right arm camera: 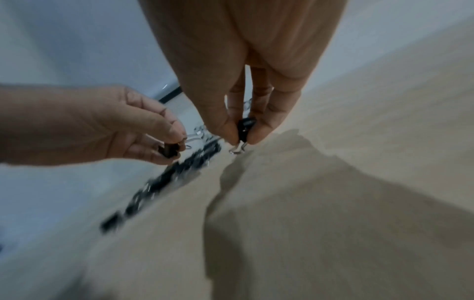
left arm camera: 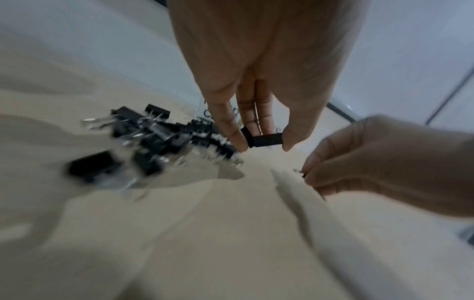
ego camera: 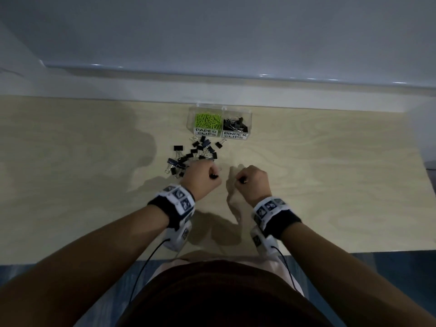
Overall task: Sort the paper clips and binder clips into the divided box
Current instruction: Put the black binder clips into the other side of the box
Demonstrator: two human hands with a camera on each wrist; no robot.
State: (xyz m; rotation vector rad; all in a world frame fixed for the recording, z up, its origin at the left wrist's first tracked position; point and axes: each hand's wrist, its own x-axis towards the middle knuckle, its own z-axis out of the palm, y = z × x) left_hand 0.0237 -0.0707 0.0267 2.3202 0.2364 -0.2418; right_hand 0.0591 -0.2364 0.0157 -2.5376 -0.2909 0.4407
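Note:
A clear divided box (ego camera: 249,119) stands at the table's far edge: green paper clips (ego camera: 207,120) fill its left cell, black binder clips (ego camera: 235,125) the right. A loose pile of black binder clips (ego camera: 194,152) lies in front of the box, to the left. My left hand (ego camera: 203,179) hovers at the pile's near edge and pinches a black binder clip (left arm camera: 264,139) between thumb and fingers. My right hand (ego camera: 253,181), a little to the right, pinches another black binder clip (right arm camera: 245,127), its wire handles pointing down.
The pale wooden table (ego camera: 330,185) reaches a white wall ledge (ego camera: 212,90) right behind the box. Bare wood lies right of the hands and along the near edge (ego camera: 354,252). Both wrists wear camera bands with trailing cables.

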